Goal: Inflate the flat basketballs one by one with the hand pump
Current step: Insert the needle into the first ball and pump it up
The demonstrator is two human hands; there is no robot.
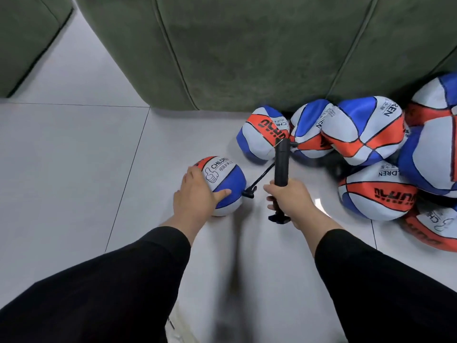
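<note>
A round red, white and blue basketball (223, 179) sits on the floor left of centre. My left hand (194, 194) lies over its near left side, fingers curved around it and thumb on the blue panel. A black hand pump (281, 164) stands tilted beside it. Its thin black hose (259, 179) runs down to the ball's right side. My right hand (289, 198) grips the pump's lower end near the T-handle (279, 218). Several crumpled flat basketballs (363, 129) lie heaped to the right.
A green upholstered sofa (247, 50) stands right behind the heap of balls. A second green cushion edge (22, 40) is at the far left. The floor is of pale grey tiles (74, 157). My black sleeves fill the bottom of the view.
</note>
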